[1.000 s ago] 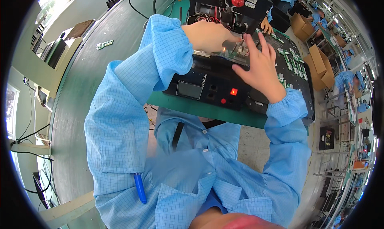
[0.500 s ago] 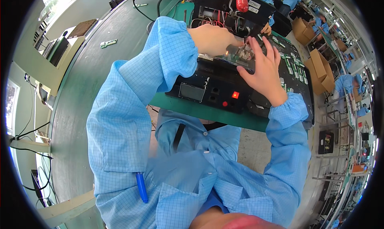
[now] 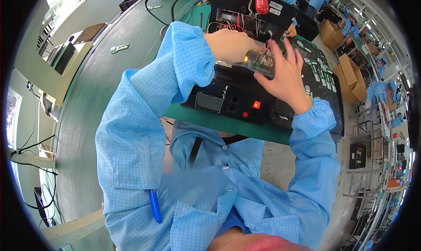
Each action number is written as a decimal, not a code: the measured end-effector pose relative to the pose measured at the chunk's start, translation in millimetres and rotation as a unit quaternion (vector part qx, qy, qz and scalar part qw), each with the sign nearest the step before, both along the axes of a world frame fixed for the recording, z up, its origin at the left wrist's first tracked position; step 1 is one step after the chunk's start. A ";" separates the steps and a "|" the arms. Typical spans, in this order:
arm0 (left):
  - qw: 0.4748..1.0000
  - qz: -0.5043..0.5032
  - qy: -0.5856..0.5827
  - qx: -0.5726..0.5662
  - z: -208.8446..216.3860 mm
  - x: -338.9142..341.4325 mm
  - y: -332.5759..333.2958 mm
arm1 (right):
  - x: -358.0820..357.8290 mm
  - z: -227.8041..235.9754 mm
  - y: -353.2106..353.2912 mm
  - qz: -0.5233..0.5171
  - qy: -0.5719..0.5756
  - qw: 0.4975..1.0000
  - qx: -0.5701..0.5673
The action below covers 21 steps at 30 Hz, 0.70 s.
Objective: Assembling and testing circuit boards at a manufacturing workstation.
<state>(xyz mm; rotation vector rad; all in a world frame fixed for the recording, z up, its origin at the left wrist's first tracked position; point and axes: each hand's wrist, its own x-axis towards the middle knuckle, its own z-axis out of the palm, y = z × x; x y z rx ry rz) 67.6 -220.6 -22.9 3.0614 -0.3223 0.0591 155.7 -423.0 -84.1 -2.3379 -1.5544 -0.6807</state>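
A black test fixture (image 3: 226, 82) with a small screen (image 3: 209, 102), a lit red switch (image 3: 256, 104) and a red button (image 3: 245, 114) stands on the bench before me. My left hand (image 3: 230, 45) reaches across it, palm down, with one finger pointing right at the clear plate (image 3: 258, 62). Its other fingers are mostly hidden, and so is anything beneath them. At the plate's right side my right hand (image 3: 286, 76) is open, fingers spread and slightly blurred, with nothing visible in it. A small orange light glows under the plate.
Above the fixture are a red-handled toggle clamp (image 3: 262, 5) and exposed wiring (image 3: 237, 21). Several small green circuit boards (image 3: 322, 78) lie on a black mat at right. One board (image 3: 119, 48) sits on the green bench (image 3: 94, 80) at left. Another person's hand (image 3: 290, 30) shows behind the fixture.
My right hand has shifted slightly left, with its fingers spread wider. My left hand stays nearly in place over the fixture. Another hand now shows at the top left edge of the bench.
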 end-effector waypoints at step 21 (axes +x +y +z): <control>0.927 0.051 -0.372 0.006 -93.8 9.1 -97.4 | 35.4 65.2 26.3 0.007 0.208 0.978 0.023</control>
